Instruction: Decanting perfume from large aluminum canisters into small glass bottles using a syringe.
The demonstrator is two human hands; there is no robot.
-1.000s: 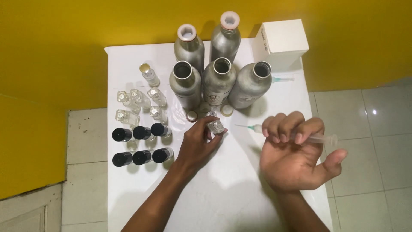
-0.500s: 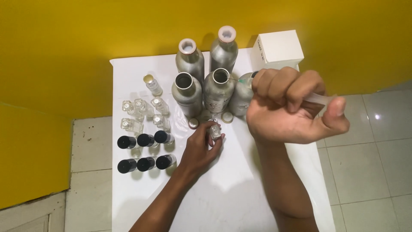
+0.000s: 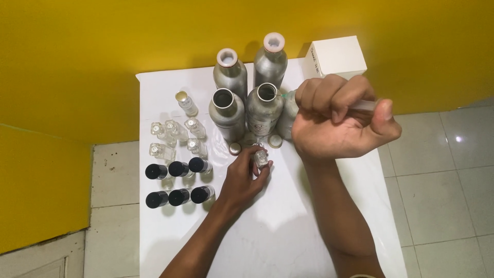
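My left hand (image 3: 244, 177) grips a small clear glass vial (image 3: 261, 158) that stands on the white table (image 3: 288, 231). My right hand (image 3: 339, 121) is raised and closed around a clear syringe (image 3: 366, 105). The syringe's thin needle reaches to the open mouth of a silver metal bottle (image 3: 264, 108). Another open silver bottle (image 3: 225, 112) stands to its left. Behind them stand two capped silver bottles (image 3: 230, 72). A further silver bottle is mostly hidden behind my right hand.
Several empty clear vials (image 3: 172, 135) stand left of the bottles, and below them several black-capped vials (image 3: 177, 181) in two rows. Small metal caps (image 3: 235, 148) lie near the bottles. A white box (image 3: 337, 55) sits at the back right corner. A yellow wall rises behind.
My right hand lifted the syringe from the table surface and carried it up and left to the open bottle's mouth. My left hand stayed on the vial.
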